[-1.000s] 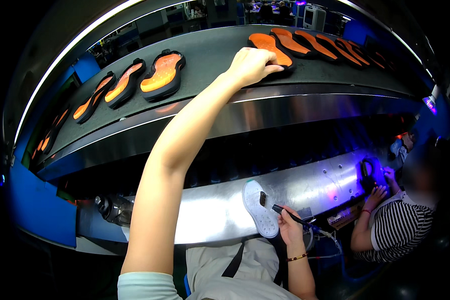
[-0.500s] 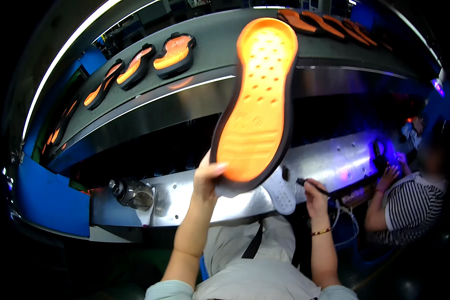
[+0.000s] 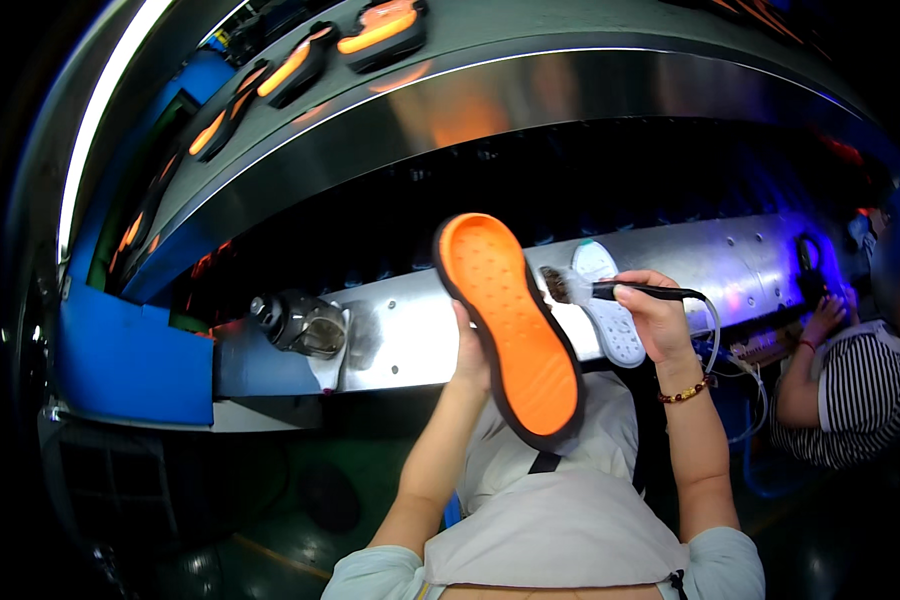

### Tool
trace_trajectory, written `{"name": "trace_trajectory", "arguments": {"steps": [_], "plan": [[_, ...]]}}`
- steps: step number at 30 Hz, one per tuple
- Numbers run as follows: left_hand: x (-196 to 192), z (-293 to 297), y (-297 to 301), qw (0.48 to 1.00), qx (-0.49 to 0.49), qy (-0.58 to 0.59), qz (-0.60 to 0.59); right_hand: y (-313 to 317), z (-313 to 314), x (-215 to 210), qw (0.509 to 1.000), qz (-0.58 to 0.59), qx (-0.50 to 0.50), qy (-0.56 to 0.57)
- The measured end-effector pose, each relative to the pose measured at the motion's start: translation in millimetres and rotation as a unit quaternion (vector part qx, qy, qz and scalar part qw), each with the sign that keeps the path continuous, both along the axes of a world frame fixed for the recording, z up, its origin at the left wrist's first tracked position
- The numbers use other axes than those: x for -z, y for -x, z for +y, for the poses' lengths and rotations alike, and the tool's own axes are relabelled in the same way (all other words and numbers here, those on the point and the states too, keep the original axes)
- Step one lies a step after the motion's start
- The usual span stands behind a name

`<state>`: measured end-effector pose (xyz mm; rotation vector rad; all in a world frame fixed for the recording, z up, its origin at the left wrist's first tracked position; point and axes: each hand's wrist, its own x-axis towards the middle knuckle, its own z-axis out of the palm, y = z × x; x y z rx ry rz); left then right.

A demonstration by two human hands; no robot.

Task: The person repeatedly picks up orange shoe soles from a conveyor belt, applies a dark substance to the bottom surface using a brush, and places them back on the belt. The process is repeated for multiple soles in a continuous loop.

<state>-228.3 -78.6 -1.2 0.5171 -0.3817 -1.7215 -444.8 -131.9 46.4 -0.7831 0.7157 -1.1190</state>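
My left hand (image 3: 467, 352) grips an orange shoe sole with a black rim (image 3: 507, 322) from behind and holds it tilted in front of my chest. My right hand (image 3: 654, 318) holds a black-handled brush (image 3: 610, 290); its bristle tip sits right beside the sole's upper right edge. A white sole (image 3: 608, 314) lies on the metal shelf just behind the brush.
A curved metal conveyor (image 3: 530, 80) carries more orange soles (image 3: 378, 30) above. A glass jar (image 3: 298, 322) stands on the steel shelf (image 3: 410, 330) at left, next to a blue panel (image 3: 130, 365). A person in a striped shirt (image 3: 855, 390) works at right.
My left hand took a sole from the conveyor and lowered it to chest height. My right hand raised the brush to the sole's edge.
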Motion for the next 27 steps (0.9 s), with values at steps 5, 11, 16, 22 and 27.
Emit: {"name": "trace_trajectory", "arguments": {"steps": [5, 11, 16, 22, 27], "plan": [[-16, 3, 30, 0.998, -0.029, -0.049, 0.025, -35, -23, -18, 0.986, 0.113, -0.063, 0.108], [-17, 3, 36, 0.989, -0.084, -0.008, -0.123, -67, -16, -45, 0.843, 0.355, -0.043, 0.403], [-15, -2, -7, 0.984, -0.150, -0.056, -0.071, -44, 42, -23, 0.771, 0.384, -0.121, 0.493], [-35, 9, 4, 0.993, -0.020, 0.113, -0.026, -26, 20, -64, 0.878, 0.270, -0.220, 0.328], [-41, 9, 34, 0.995, -0.059, 0.059, 0.049, -45, -11, -73, 0.871, 0.285, -0.138, 0.377]]}}
